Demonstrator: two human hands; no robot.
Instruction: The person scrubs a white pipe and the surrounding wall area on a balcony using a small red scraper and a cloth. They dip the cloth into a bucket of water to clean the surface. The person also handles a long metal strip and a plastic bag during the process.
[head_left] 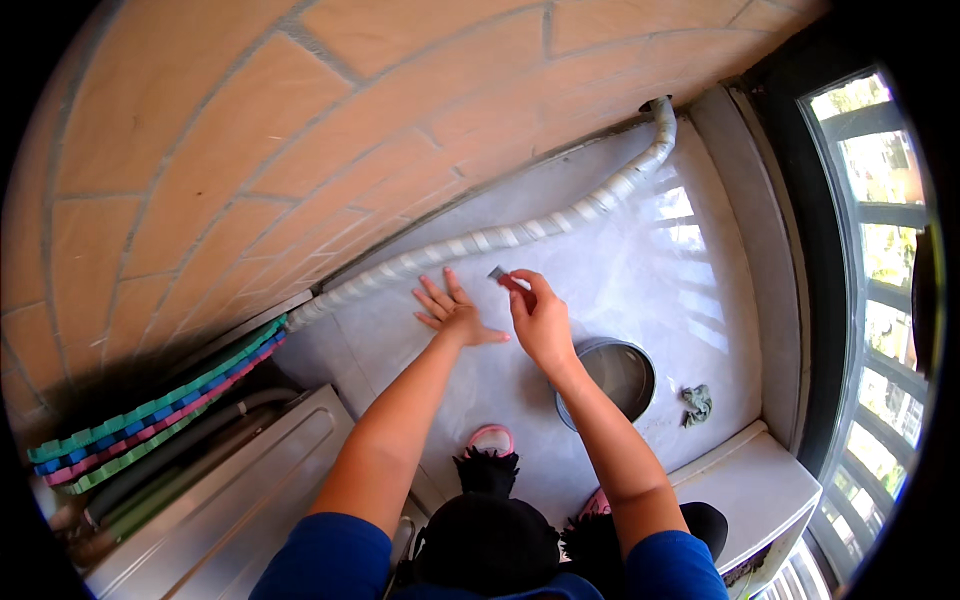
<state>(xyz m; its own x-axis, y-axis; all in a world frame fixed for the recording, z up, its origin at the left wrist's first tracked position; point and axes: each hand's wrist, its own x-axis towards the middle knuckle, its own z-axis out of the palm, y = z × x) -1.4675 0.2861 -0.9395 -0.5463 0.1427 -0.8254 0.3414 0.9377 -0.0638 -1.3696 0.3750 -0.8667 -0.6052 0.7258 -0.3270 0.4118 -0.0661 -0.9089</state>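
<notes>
My left hand (455,318) is spread wide over the pale grey floor (420,370), palm down, holding nothing. Whether it touches the floor I cannot tell. Beyond its fingertips runs a long pipe (500,238) wrapped in whitish tape, along the foot of the wall. In my right hand (543,325), thumb and fingers pinch a small scraper-like tool (513,284) with a dark red handle and a flat grey end pointing up and left. Partly behind my right forearm stands a round grey basin (648,372), which seems to hold some water.
An orange tiled wall (210,130) rises ahead. Folded, colourful corrugated strips (150,405) and a pale metal appliance (250,490) stand at left. A crumpled grey-green rag (697,405) lies right of the basin. A white box (735,495) and a barred window (885,260) border the right.
</notes>
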